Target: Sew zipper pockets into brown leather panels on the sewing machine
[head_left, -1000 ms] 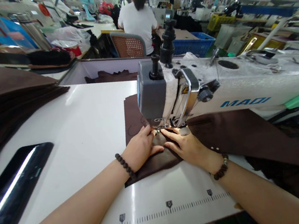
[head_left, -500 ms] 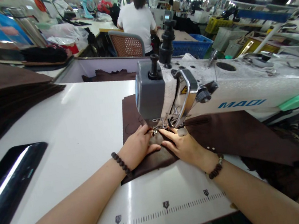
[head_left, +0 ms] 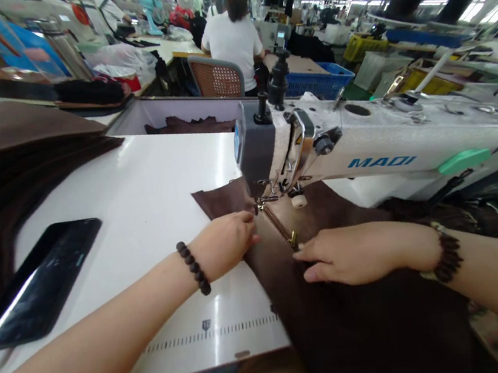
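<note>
A dark brown leather-like piece (head_left: 339,315) lies under the head of a sewing machine (head_left: 262,148) and hangs over the table's front edge. Set into it is a zipper (head_left: 278,224), running from the presser foot (head_left: 260,204) to a brass-coloured end. My left hand (head_left: 229,244) is closed at the piece's left edge beside the foot, fingers curled and pinching the material. Flat on the piece, my right hand (head_left: 349,254) has its fingers stretched out, their tips by the zipper's near end and the thumb apart.
A phone (head_left: 41,281) lies on the white table (head_left: 152,187) at left, near a stack of brown pieces (head_left: 34,159). Brown scraps fill a bin (head_left: 130,116) behind the table. Farther back, a person (head_left: 233,35) sits facing away beside a blue crate (head_left: 318,82).
The brown piece has swung round toward me, and its zipper now shows. My right hand has moved right and back from the foot. My left hand's fingers have curled.
</note>
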{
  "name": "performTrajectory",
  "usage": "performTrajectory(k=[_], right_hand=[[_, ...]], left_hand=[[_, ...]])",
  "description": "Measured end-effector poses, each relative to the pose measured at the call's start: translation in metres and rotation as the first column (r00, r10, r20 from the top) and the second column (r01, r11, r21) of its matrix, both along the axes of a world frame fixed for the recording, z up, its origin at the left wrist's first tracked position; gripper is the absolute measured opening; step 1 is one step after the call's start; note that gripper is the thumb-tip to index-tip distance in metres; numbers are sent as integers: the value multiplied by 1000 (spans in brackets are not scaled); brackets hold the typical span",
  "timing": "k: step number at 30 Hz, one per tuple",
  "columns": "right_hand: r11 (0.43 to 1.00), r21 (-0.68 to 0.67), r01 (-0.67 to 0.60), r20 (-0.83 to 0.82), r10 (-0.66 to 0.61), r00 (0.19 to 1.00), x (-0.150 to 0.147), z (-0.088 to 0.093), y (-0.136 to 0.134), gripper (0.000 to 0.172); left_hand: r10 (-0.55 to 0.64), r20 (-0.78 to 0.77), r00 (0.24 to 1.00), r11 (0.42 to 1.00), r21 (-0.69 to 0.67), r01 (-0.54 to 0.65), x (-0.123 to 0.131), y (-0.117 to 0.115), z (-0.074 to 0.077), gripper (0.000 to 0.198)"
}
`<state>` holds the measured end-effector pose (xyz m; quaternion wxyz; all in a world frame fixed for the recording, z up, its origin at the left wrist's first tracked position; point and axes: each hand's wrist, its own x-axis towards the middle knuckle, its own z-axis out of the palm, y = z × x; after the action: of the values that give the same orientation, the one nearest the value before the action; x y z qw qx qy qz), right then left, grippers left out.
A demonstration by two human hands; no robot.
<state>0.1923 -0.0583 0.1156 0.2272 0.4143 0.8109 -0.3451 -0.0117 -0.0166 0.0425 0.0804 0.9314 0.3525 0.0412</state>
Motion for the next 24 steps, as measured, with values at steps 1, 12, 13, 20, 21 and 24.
performTrajectory(k=[1,12,13,20,21,24], right_hand=[[998,-58,-24,-53,21,998,-2,1,0,35],[669,649,362,-306,-206,930,-7,-109,-10,42],[663,648,374,-305,-224,926,-10,-109,-13,42],[640,650,410,-305,-275,912,-21,-107,-18,43],[635,653,413,-305,-279,911,-22,-108,-18,43],[624,658,420,-311,-282,907,-22,-112,-18,43]], left_hand=[[10,-11,1000,1000,-3,-11,2,-3,-2,21],[-37,38,999,990,135,31,6,-7,-39,50],[-53,34,998,992,118,48,4,-5,-38,49],[-133,64,989,989,70,128,-3,4,-36,46],[-140,68,988,988,71,135,-3,4,-37,46],[-169,73,983,984,76,164,-4,6,-37,46]])
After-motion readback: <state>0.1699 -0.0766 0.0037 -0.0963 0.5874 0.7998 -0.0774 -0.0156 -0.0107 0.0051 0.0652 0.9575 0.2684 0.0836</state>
